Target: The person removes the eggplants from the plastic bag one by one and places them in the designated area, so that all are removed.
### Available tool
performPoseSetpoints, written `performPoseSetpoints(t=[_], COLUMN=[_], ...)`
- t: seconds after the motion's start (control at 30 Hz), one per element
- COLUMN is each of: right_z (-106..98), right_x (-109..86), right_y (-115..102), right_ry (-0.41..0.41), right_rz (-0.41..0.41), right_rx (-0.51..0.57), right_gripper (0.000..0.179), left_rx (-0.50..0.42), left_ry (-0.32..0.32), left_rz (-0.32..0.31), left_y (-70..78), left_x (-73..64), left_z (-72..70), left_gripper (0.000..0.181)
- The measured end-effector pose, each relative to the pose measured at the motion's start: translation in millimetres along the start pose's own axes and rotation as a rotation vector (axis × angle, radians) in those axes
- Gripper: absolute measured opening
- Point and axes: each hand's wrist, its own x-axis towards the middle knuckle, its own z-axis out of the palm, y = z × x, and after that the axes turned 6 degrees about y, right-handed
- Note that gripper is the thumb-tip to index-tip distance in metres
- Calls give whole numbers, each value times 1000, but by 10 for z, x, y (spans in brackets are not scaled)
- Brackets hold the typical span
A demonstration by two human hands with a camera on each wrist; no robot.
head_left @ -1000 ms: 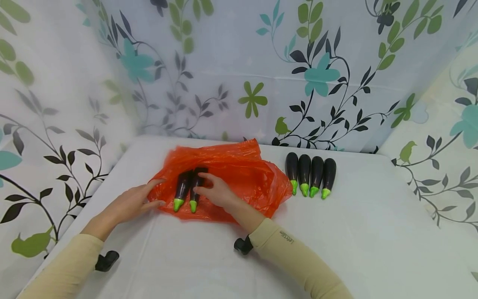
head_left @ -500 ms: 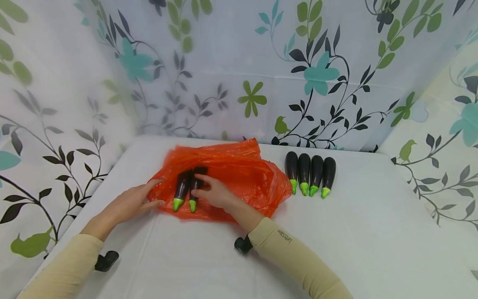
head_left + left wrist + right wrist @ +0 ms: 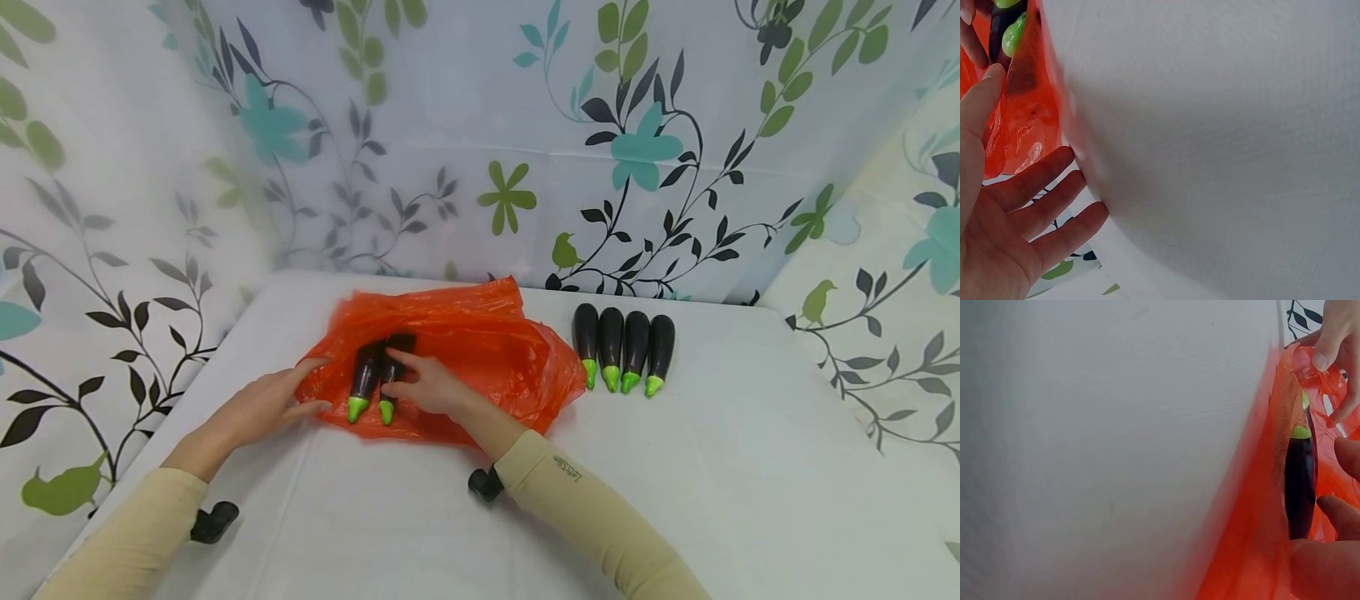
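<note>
Two dark eggplants with bright green stem ends, the left eggplant (image 3: 366, 379) and the right eggplant (image 3: 393, 379), lie side by side in a crumpled orange-red plastic bag (image 3: 480, 367). The right hand (image 3: 431, 385) reaches into the bag, thumb and fingertips touching the right eggplant's side; the right wrist view shows these fingertips against the eggplant (image 3: 1299, 481). At the bag's left edge rests the left hand (image 3: 262, 406), its fingers spread against the plastic. In the left wrist view, the left hand (image 3: 1016, 231) has fairly straight fingers. Part of the right eggplant is hidden by fingers.
Several more eggplants (image 3: 624, 350) stand in a neat row right of the bag, stem ends toward the person. A white cloth (image 3: 750, 433) covers the table, and a leaf-patterned curtain (image 3: 450, 125) hangs behind. Black wrist devices (image 3: 214, 522) show beneath the sleeves.
The right hand has slid slightly left along with the right eggplant, which sits a little closer to its neighbour. The left hand and the row of eggplants keep their places.
</note>
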Motion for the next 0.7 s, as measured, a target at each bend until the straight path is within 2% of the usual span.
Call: performPoseSetpoints(t=[0.17,0.7], right_z=[-5,62], right_x=[1,-4], right_y=[-10,-6], right_ry=[-17,44], right_rz=[-26,91], right_rx=[-12,160], right_gripper=[62,58], left_rx=[0,-6], left_ry=[0,-9], left_rz=[-3,-10], left_y=[3,-15], left_x=[-2,3], left_z=[-6,-2], left_gripper=[68,69])
